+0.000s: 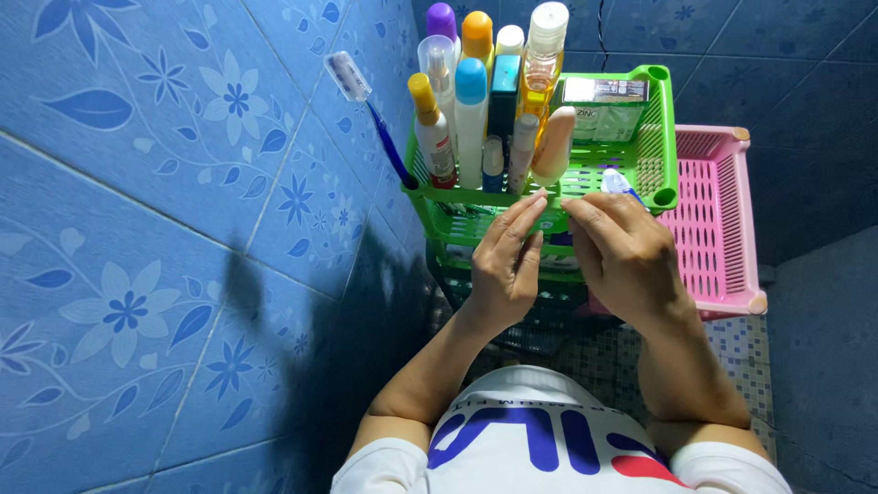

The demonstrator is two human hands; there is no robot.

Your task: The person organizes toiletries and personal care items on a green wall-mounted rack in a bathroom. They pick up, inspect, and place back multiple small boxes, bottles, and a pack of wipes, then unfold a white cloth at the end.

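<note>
Upper centre: left hand (506, 265) open-fingered, right hand (620, 254) gripping one small blue-white tube (615, 182), before one green basket (660, 155), one pink basket (718, 220).

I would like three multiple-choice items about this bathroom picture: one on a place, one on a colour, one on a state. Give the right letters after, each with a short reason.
1. Where is the pink basket?
A. To the right of the green basket
B. On top of the green basket
C. Hanging on the tiled wall

2. What colour is the handle of the toothbrush that leans on the wall at the green basket's left corner?
A. Red
B. Blue
C. Yellow

3. How are the hands?
A. Both flat on the floor
B. Left hand and right hand raised, fingertips near each other at the green basket's front rim
C. One behind the back

Answers:
1 A, the pink basket stands beside the green one, on its right.
2 B, the handle is dark blue with a clear cap over the head.
3 B, both hands meet before the basket; the right hand holds a small blue and white object.
</note>
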